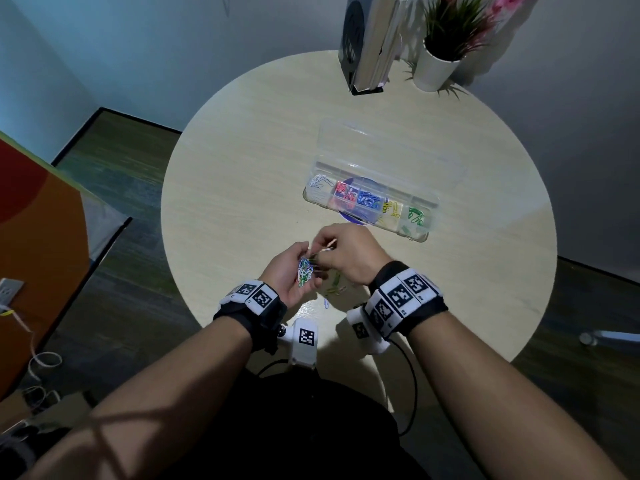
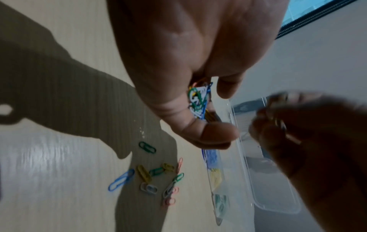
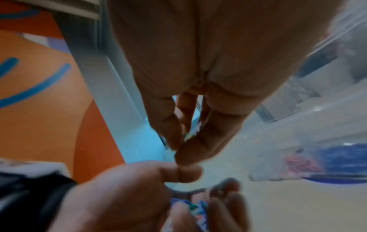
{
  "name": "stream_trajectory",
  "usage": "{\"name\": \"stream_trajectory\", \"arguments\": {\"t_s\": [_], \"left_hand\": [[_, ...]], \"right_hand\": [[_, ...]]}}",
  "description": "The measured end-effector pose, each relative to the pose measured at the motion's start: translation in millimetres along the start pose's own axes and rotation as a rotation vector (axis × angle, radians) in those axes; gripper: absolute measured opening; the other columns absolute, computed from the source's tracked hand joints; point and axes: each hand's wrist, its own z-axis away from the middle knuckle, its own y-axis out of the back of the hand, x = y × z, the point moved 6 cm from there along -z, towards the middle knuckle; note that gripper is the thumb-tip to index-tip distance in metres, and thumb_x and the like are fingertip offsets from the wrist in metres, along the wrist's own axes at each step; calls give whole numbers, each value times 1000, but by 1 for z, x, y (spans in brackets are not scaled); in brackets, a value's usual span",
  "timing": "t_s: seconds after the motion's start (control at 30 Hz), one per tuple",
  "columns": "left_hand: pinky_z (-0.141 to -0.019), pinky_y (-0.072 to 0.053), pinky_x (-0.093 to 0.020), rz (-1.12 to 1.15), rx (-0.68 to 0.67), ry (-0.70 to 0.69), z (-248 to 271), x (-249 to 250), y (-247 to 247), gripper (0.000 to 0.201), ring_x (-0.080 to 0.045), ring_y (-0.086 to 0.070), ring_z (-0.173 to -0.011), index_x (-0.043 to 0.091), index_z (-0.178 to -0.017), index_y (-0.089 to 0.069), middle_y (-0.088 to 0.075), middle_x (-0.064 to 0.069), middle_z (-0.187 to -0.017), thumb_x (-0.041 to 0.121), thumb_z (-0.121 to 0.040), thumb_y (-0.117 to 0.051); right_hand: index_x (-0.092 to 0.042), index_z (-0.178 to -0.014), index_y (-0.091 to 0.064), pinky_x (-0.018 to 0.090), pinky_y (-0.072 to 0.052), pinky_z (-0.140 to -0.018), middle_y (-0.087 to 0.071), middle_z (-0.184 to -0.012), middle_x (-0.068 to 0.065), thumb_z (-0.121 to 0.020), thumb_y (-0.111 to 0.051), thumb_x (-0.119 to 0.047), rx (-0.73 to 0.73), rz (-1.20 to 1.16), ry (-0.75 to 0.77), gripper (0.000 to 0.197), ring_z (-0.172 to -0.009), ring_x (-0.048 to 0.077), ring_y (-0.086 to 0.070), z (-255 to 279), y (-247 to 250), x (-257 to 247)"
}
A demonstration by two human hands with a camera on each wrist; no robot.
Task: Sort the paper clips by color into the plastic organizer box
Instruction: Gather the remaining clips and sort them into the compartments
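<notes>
1. Paper clips (image 1: 305, 271), mixed in colour, sat bunched in the cupped left hand (image 1: 289, 275) above the table's (image 1: 242, 161) near edge.
2. Right hand (image 1: 341, 256) pinched clips drawn from that bunch; their colour was blurred.
3. Loose clips (image 2: 155, 177) lay beneath on the table.
4. Organizer box (image 1: 415, 202) stood open near the centre, partly filled; next, the matching compartment must be picked.
</notes>
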Motion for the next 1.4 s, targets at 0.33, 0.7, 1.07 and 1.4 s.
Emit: {"name": "stream_trajectory", "arguments": {"t_s": [0.33, 0.7, 1.07, 1.4], "left_hand": [[-28, -16, -12, 58, -27, 70, 5, 5, 14, 33, -8, -39, -36, 10, -71, -47, -43, -3, -60, 25, -98, -37], [-27, -19, -13, 76, 5, 19, 8, 11, 26, 33, -8, -39, -36, 9, -72, -49, -42, -3, -63, 24, -99, -36], [-29, -20, -13, 68, 28, 14, 7, 11, 30, 33, -9, -41, -37, 7, -74, -50, -42, -5, -65, 24, -99, -34], [-33, -27, -11, 92, 34, -23, 8, 14, 35, 44, -14, -46, -38, 1, -81, -54, -54, -10, -56, 31, -100, -29]], "right_hand": [[-20, -122, -50, 37, -51, -82, -47, -121, 6, -65, -82, -37, -3, 390, -541, 67, -106, 26, -51, 12, -17, 105], [-24, -131, -43, 40, -46, -78, -37, -127, 2, -64, -85, -38, -53, 464, -306, 80, -121, 25, -35, 1, -68, 86], [-19, -115, -60, 42, -52, -82, -48, -115, 5, -90, -51, -3, -50, 509, -219, 31, -109, 28, -48, -9, -73, 85], [-12, -105, -60, 33, -42, -73, -54, -109, 12, -86, -44, 0, -63, 470, -353, 28, -98, 31, -56, -31, -66, 83]]}}
